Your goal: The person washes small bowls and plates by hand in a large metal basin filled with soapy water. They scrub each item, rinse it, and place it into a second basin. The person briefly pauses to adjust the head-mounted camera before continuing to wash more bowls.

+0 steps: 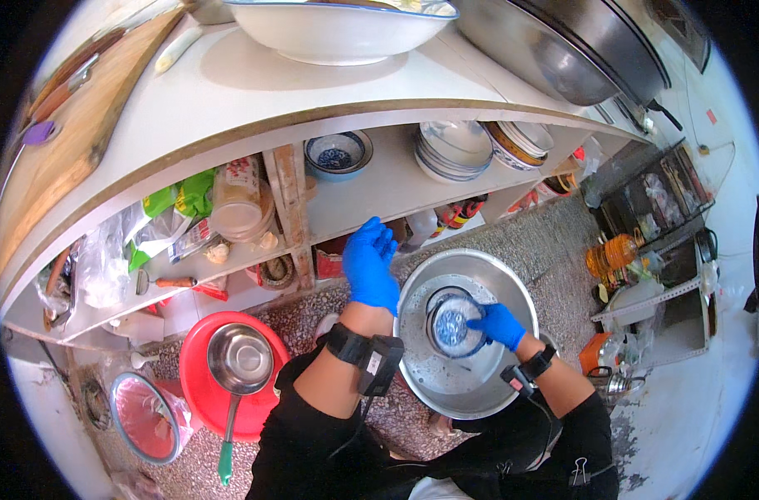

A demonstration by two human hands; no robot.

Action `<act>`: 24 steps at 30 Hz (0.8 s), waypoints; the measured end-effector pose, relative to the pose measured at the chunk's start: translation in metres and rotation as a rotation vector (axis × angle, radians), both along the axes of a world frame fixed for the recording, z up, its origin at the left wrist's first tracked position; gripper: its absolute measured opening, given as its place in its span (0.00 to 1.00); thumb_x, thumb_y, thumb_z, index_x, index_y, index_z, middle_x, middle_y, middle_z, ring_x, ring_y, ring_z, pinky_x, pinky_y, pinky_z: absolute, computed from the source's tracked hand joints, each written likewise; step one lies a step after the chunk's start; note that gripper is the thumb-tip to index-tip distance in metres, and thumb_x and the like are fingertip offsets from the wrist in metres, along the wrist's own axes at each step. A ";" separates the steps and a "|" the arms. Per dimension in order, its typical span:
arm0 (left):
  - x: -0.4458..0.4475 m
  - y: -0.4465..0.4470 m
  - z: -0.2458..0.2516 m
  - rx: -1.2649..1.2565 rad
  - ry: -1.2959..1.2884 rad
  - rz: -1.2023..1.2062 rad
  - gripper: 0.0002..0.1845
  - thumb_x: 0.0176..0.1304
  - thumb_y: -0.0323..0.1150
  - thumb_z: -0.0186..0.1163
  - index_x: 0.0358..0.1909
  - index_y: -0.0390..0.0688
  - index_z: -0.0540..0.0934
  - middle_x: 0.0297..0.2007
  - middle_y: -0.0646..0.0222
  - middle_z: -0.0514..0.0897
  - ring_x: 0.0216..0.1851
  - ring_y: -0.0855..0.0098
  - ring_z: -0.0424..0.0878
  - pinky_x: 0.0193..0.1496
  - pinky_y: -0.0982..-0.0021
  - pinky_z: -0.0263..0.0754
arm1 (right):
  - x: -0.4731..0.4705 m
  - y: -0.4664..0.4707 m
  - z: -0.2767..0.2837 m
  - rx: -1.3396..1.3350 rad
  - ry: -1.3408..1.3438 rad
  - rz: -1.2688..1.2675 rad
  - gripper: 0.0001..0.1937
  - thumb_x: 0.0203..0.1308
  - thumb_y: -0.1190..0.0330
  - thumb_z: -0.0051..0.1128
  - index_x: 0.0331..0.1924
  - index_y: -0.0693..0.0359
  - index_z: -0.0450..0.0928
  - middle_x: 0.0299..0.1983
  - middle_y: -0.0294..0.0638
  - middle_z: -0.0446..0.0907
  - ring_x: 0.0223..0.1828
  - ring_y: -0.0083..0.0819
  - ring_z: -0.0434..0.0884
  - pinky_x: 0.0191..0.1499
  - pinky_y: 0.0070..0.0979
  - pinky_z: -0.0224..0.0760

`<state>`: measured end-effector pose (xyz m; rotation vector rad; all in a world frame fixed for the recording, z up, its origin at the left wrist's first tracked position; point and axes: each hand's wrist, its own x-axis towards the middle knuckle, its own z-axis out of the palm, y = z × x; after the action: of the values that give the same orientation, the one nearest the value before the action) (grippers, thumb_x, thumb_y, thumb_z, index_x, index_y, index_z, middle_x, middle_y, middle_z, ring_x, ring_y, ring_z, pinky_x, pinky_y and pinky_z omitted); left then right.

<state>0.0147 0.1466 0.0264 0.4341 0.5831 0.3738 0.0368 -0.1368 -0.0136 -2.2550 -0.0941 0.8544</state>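
Note:
My right hand (504, 326), in a blue glove, grips the rim of a blue-and-white bowl (454, 326), with its thumb over the edge. The bowl is inside a large metal basin (411, 375) that holds some cloudy, bubbly water. Another rim shows just behind the bowl, mostly hidden by it. Also gloved in blue, my left hand (370, 265) is raised to the left of the basin, in front of the lower shelf. Its fingers are loosely bent and slightly apart, with nothing visible in them.
Blue-patterned bowls (337, 155) and stacked white bowls (454, 153) sit on the shelf under the white counter (454, 75). To the left, a red plastic basin (195, 369) carries a metal ladle (241, 359) beside a lined bin (145, 415). An oil bottle (612, 255) stands right.

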 end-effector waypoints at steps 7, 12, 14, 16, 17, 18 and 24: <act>0.005 -0.008 -0.001 -0.051 0.000 -0.040 0.15 0.62 0.34 0.54 0.49 0.40 0.76 0.44 0.65 0.79 0.47 0.69 0.75 0.49 0.70 0.71 | -0.023 0.014 -0.025 -0.415 -0.495 0.602 0.19 0.56 0.65 0.50 0.53 0.48 0.75 0.31 0.52 0.80 0.31 0.49 0.80 0.35 0.40 0.73; 0.006 -0.009 0.003 -0.068 0.007 -0.047 0.16 0.61 0.34 0.54 0.49 0.39 0.76 0.45 0.65 0.79 0.47 0.68 0.75 0.49 0.69 0.71 | -0.028 0.040 -0.014 -0.402 -0.479 0.671 0.22 0.54 0.65 0.52 0.56 0.47 0.72 0.35 0.50 0.81 0.33 0.47 0.81 0.36 0.40 0.74; 0.006 -0.009 0.003 -0.064 0.004 -0.046 0.16 0.62 0.34 0.53 0.50 0.40 0.75 0.46 0.65 0.78 0.47 0.68 0.76 0.51 0.69 0.71 | -0.017 0.048 -0.001 -0.384 -0.465 0.838 0.22 0.53 0.62 0.54 0.55 0.48 0.73 0.37 0.49 0.81 0.35 0.47 0.80 0.38 0.39 0.74; 0.007 -0.009 0.001 -0.081 -0.006 -0.045 0.16 0.62 0.34 0.53 0.50 0.40 0.75 0.45 0.65 0.78 0.47 0.68 0.76 0.51 0.69 0.71 | 0.005 0.057 0.018 -0.298 -0.451 0.990 0.23 0.51 0.55 0.58 0.53 0.49 0.75 0.39 0.48 0.81 0.38 0.48 0.80 0.41 0.38 0.73; 0.007 -0.008 0.000 -0.104 0.012 -0.053 0.16 0.62 0.34 0.52 0.50 0.40 0.75 0.45 0.65 0.79 0.47 0.68 0.76 0.52 0.69 0.70 | 0.021 0.067 0.026 -0.243 -0.520 0.952 0.19 0.52 0.56 0.57 0.48 0.51 0.78 0.39 0.47 0.81 0.39 0.48 0.80 0.42 0.38 0.73; 0.007 -0.009 -0.001 -0.089 0.009 -0.043 0.16 0.63 0.34 0.51 0.50 0.39 0.75 0.46 0.65 0.78 0.48 0.68 0.75 0.53 0.68 0.70 | 0.040 0.079 0.036 -0.193 -0.552 0.906 0.15 0.52 0.58 0.55 0.44 0.52 0.80 0.38 0.47 0.81 0.38 0.47 0.80 0.41 0.38 0.73; 0.006 -0.006 -0.005 -0.037 -0.025 -0.018 0.15 0.61 0.35 0.53 0.49 0.43 0.75 0.44 0.66 0.78 0.47 0.70 0.75 0.50 0.69 0.69 | 0.156 0.221 0.062 0.017 -0.882 0.618 0.12 0.59 0.63 0.50 0.41 0.58 0.81 0.35 0.51 0.81 0.34 0.47 0.81 0.36 0.34 0.74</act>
<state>0.0204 0.1403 0.0209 0.3982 0.5610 0.3498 0.1927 0.0844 0.0489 -2.4454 -1.2315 0.0603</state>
